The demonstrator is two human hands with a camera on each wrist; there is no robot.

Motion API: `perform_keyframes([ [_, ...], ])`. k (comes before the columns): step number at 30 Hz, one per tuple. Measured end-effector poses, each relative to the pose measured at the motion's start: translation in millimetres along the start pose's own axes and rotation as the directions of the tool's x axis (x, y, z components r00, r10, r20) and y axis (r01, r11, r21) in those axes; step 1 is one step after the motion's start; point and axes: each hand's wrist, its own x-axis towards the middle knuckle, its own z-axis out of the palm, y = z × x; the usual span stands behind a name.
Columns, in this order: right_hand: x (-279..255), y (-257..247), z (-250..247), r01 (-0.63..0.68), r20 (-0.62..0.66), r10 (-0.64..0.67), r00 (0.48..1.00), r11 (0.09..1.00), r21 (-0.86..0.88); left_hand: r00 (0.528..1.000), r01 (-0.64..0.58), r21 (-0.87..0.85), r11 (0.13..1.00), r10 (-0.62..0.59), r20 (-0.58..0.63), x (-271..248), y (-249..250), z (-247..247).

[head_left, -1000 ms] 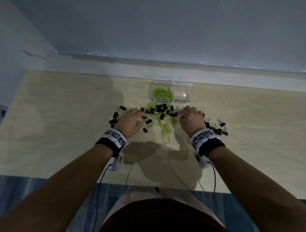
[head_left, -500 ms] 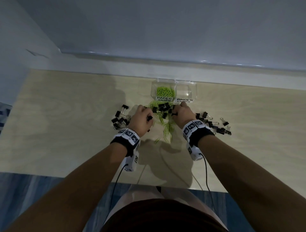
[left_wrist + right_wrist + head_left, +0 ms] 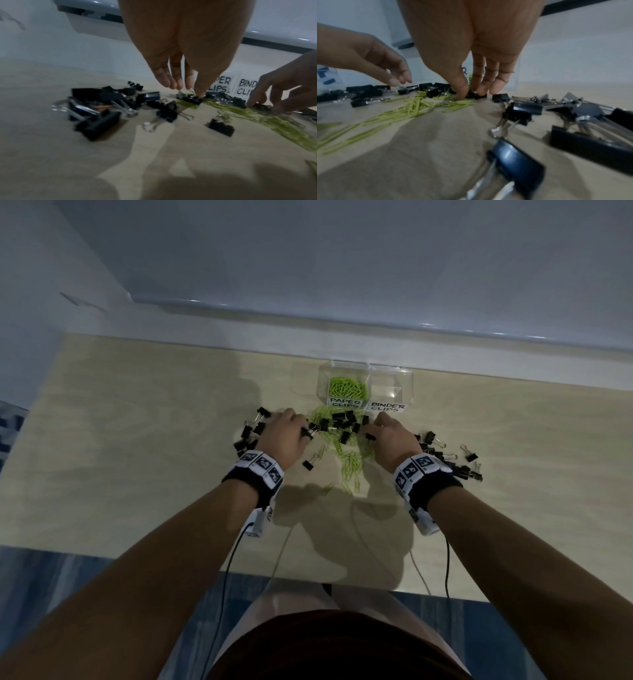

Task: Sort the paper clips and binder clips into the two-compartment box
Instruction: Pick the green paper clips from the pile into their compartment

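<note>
A clear two-compartment box (image 3: 409,380) stands at the table's far edge. Its left half, labelled PAPER CLIPS, holds green paper clips (image 3: 346,388); the right half, labelled BINDER CLIPS (image 3: 388,405), looks empty. Loose green paper clips (image 3: 349,460) and black binder clips (image 3: 342,421) lie mixed in front of it. My left hand (image 3: 303,430) has its thumb on a binder clip (image 3: 190,100) at the cluster's left edge, fingertips close beside it. My right hand (image 3: 471,93) pinches a small binder clip (image 3: 476,95) at the cluster's right edge.
One pile of binder clips (image 3: 251,433) lies left of my left hand, another (image 3: 445,460) right of my right wrist. A lone binder clip (image 3: 308,463) lies between my hands. The wooden table (image 3: 137,440) meets a white wall ledge just behind the box.
Both hands have moved forward and inward from beside the pile to the binder clips right in front of the box. The right hand's fingers have closed on a clip.
</note>
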Motion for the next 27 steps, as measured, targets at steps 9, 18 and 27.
perform_keyframes([
  [9, -1, 8, 2, 0.075, -0.071, -0.078, 0.994, 0.997, -0.035, 0.995, 0.089, -0.133, 0.987, -0.094, -0.026, 9, 11, 8],
  [18, -39, 57, 1, -0.253, -0.411, 0.311, 0.857, 0.948, 0.192, 0.957, 0.136, -0.025, 0.99, -0.138, -0.256, -11, -49, -12],
  [27, -13, -20, 4, 0.028, -0.253, 0.003, 0.967, 0.992, 0.121, 0.99, -0.133, -0.015, 0.991, 0.133, 0.053, 19, -8, -10],
])
